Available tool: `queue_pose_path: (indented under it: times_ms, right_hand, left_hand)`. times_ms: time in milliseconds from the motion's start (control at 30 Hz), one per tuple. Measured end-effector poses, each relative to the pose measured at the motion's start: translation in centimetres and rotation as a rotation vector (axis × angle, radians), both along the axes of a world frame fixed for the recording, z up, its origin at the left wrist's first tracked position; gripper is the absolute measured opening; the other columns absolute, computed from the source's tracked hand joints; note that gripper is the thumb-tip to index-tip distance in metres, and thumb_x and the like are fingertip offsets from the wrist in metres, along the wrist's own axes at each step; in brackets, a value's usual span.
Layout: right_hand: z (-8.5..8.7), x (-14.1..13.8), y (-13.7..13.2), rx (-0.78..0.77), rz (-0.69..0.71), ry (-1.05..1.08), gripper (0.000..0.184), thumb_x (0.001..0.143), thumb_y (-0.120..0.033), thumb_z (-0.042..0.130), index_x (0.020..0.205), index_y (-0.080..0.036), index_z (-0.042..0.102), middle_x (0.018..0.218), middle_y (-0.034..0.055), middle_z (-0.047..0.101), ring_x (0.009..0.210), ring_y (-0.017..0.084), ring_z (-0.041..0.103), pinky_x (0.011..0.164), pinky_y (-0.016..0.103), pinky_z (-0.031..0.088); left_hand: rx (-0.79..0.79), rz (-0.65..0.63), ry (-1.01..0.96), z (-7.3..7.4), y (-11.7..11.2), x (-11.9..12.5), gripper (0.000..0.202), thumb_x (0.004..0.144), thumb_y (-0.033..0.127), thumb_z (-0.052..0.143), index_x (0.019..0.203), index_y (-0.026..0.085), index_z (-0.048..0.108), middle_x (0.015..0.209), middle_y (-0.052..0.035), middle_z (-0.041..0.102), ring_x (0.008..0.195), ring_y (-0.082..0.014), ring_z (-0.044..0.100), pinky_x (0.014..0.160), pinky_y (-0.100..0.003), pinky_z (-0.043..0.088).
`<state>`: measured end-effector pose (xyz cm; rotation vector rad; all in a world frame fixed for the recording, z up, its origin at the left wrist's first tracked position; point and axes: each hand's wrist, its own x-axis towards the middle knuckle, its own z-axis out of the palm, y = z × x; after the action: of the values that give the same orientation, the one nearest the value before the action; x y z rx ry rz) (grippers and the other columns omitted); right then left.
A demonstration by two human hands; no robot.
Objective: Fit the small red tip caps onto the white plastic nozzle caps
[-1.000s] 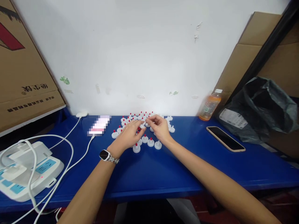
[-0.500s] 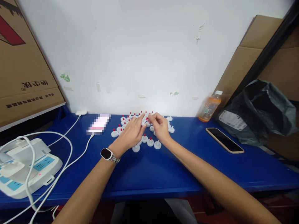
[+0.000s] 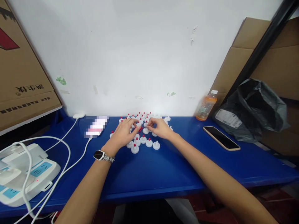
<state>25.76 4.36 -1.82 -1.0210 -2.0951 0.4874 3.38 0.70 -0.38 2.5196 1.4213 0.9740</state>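
Several small white caps with red tips [image 3: 143,139] stand in a cluster on the blue table [image 3: 163,168] near the white wall. My left hand [image 3: 123,134], with a watch on the wrist, rests over the left part of the cluster, its fingers curled down among the caps. My right hand [image 3: 160,128] is over the right part, thumb and fingers pinched on a cap I can barely make out. The fingertips of both hands almost meet above the middle of the cluster.
A phone [image 3: 220,138] lies face up at the right, an orange drink bottle [image 3: 206,105] and a black plastic bag [image 3: 254,109] behind it. A blurred phone on a white cable [image 3: 96,128] lies left of the caps. A white power strip [image 3: 25,174] and cardboard boxes [image 3: 21,68] are at the far left.
Both hands have drawn slightly toward me and lowered onto the nearer caps. The view has shifted a little to the right.
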Motion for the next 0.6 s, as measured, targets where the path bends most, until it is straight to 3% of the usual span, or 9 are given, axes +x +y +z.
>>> queue_pose_path:
  times_ms: [133, 267, 400, 500, 600]
  right_hand:
    - [0.0, -0.4, 0.7, 0.153, -0.061, -0.284, 0.005, 0.084, -0.019, 0.061, 0.085, -0.020, 0.066, 0.082, 0.0019, 0.071, 0.087, 0.019, 0.061, 0.088, 0.035, 0.036]
    - [0.2, -0.3, 1.2, 0.209, -0.178, -0.303, 0.012, 0.087, -0.022, 0.061, 0.097, -0.021, 0.067, 0.089, 0.0034, 0.072, 0.095, 0.022, 0.058, 0.091, 0.038, 0.031]
    - [0.4, 1.7, 0.8, 0.210, -0.244, -0.185, 0.018, 0.089, -0.020, 0.053, 0.100, -0.021, 0.066, 0.099, 0.0050, 0.071, 0.095, 0.021, 0.058, 0.087, 0.034, 0.038]
    - [0.7, 3.4, -0.4, 0.204, -0.281, -0.200, 0.019, 0.086, -0.016, 0.051, 0.095, -0.020, 0.067, 0.092, 0.0052, 0.069, 0.089, 0.019, 0.059, 0.081, 0.030, 0.041]
    - [1.0, 4.4, -1.9, 0.140, -0.346, -0.298, 0.012, 0.086, -0.022, 0.057, 0.091, -0.020, 0.068, 0.082, 0.0041, 0.067, 0.079, 0.019, 0.060, 0.071, 0.028, 0.040]
  left_hand:
    - [0.002, -0.024, 0.025, -0.1, 0.2, 0.1, 0.036, 0.098, 0.047, 0.045, 0.109, 0.022, 0.067, 0.108, -0.0076, 0.067, 0.103, -0.0254, 0.060, 0.094, -0.043, 0.046]
    - [0.027, -0.052, 0.054, -0.4, 0.4, 0.4, 0.033, 0.098, 0.045, 0.045, 0.103, 0.021, 0.068, 0.099, -0.0071, 0.065, 0.097, -0.0249, 0.060, 0.088, -0.042, 0.047]
    - [0.032, -0.107, 0.061, -0.5, 0.3, 1.0, 0.026, 0.097, 0.040, 0.049, 0.103, 0.022, 0.067, 0.099, -0.0065, 0.065, 0.097, -0.0240, 0.059, 0.090, -0.041, 0.046]
    - [0.037, -0.150, 0.075, -0.5, 0.0, 1.8, 0.026, 0.098, 0.039, 0.048, 0.103, 0.022, 0.067, 0.100, -0.0064, 0.065, 0.098, -0.0236, 0.058, 0.091, -0.041, 0.046]
    - [0.035, -0.169, 0.093, -0.6, -0.1, 2.4, 0.027, 0.098, 0.040, 0.047, 0.103, 0.022, 0.067, 0.100, -0.0066, 0.064, 0.098, -0.0241, 0.057, 0.090, -0.041, 0.046]
